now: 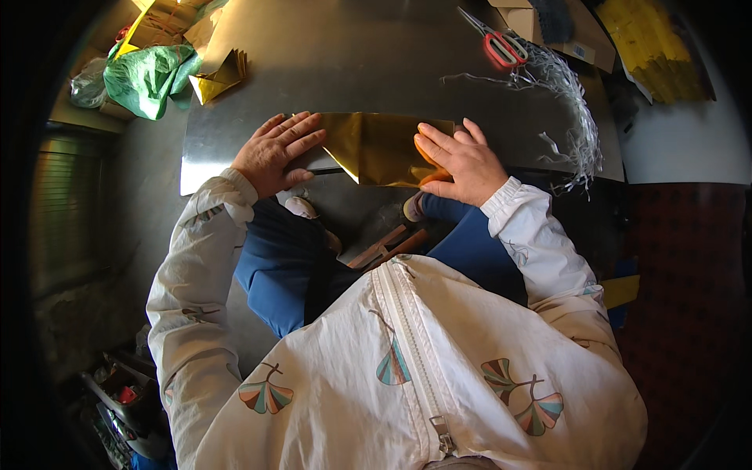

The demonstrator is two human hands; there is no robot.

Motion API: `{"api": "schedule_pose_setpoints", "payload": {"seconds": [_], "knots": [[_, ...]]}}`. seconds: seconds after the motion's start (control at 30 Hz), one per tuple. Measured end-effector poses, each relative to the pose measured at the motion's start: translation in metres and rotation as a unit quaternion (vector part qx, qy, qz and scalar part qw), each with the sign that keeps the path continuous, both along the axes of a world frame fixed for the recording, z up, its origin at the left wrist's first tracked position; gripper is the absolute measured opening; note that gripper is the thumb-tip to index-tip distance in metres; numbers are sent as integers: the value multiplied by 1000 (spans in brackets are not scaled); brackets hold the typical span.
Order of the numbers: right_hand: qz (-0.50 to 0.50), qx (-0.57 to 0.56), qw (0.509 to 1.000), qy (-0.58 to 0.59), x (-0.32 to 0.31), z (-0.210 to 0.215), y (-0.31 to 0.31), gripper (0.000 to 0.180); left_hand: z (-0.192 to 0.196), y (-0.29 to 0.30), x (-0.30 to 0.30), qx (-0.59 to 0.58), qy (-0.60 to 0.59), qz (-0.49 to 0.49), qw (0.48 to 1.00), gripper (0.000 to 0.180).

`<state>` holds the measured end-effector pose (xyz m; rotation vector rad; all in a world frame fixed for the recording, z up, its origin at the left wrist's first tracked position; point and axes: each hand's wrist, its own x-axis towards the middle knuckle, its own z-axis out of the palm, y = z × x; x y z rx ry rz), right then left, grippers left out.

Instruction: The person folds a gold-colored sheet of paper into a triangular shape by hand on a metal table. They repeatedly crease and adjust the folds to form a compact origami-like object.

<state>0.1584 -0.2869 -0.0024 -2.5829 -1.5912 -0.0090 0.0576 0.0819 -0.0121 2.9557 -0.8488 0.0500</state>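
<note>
A shiny gold sheet of paper (pixel 376 145) lies folded at the near edge of a grey metal tabletop (pixel 352 63). My left hand (pixel 274 153) lies flat, fingers spread, pressing on the sheet's left end. My right hand (pixel 462 160) presses down on its right end, fingers slightly bent; an orange part of the sheet (pixel 432 174) shows beneath it. Neither hand grips anything.
Red-handled scissors (pixel 497 43) and a tangle of white shredded strips (pixel 568 98) lie at the far right. Folded gold pieces (pixel 219 78), a green plastic bag (pixel 145 74) sit far left. Yellow paper stack (pixel 654 47) and a cardboard box (pixel 548 23) at the back right.
</note>
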Motion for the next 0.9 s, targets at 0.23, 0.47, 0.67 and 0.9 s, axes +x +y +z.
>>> {"api": "schedule_pose_setpoints", "payload": {"seconds": [0.23,0.47,0.67,0.9], "knots": [[-1,59,998,-20,-28,-30,-6,77,-7,0,46,10,-10,74,997,68],[57,184,980,-47,-25,-26,14,31,-10,-10,115,117,4,75,990,59],[129,205,970,9,1,-15,29,24,4,-28,208,179,-8,-108,978,81],[130,229,953,151,28,-9,86,10,16,-69,242,124,-68,-170,975,86]]}}
